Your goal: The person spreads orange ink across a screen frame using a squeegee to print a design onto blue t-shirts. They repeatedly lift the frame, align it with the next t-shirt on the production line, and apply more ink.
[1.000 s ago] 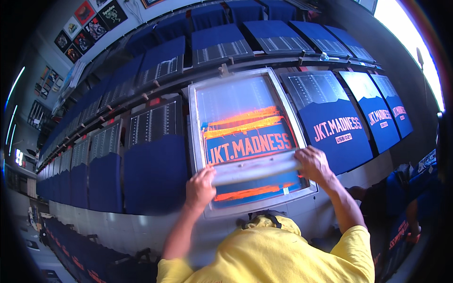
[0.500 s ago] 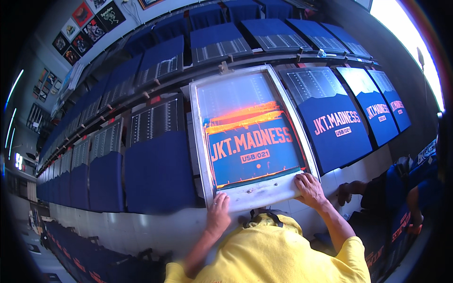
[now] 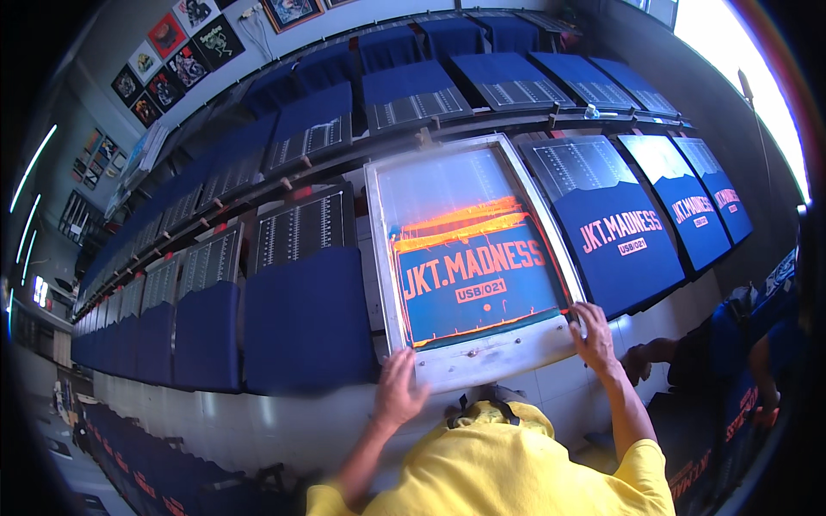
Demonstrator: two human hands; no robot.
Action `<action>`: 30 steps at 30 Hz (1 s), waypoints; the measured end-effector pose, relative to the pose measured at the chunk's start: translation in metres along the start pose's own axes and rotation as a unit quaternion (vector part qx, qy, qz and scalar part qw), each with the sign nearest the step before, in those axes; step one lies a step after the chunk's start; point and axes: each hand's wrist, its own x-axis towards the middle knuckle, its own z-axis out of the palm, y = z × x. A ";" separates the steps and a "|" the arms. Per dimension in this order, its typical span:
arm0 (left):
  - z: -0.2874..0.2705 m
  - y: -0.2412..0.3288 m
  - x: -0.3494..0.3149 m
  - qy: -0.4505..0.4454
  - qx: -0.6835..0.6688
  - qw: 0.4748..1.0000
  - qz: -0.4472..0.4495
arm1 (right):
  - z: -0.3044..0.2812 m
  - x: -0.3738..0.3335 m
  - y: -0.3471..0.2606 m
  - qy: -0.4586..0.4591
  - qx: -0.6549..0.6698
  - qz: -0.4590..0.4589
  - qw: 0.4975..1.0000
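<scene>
A screen-printing frame [image 3: 557, 225] with pale rails lies over a board in the near row. Orange ink [image 3: 465, 225] is banded across its mesh, and orange lettering shows below the band. A pale bar with screws [image 3: 495, 350] and a dark green strip runs along its near end. At the near left corner my left hand [image 3: 398, 394] has its fingers stretched up and its thumb apart; I cannot tell whether it touches the frame. My right hand [image 3: 595, 341] is open at the near right corner, fingertips spread beside or against the right rail.
To the right are boards with printed navy shirts [image 3: 621, 241]; to the left, plain navy shirts [image 3: 310, 318] on boards. Another row of shirt-covered boards [image 3: 417, 82] stands behind a rail. A person's arm [image 3: 658, 348] is at the right. More navy cloth [image 3: 163, 460] lies lower left.
My right hand has left the near bar and moved outward to the right rail. My left hand's fingers have shifted to the left corner. The whole view has shifted slightly; the frame looks unmoved.
</scene>
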 end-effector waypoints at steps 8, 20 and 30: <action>0.028 -0.068 -0.008 0.064 -0.018 0.974 -0.218 | 0.048 0.015 0.080 0.048 0.138 0.263 0.954; 0.041 -0.089 -0.009 0.057 -0.088 0.934 -0.342 | 0.080 0.032 0.095 0.140 0.240 0.293 0.915; 0.022 -0.114 0.001 -0.022 -0.284 0.845 -0.453 | 0.076 0.056 0.078 0.124 0.163 0.305 0.930</action>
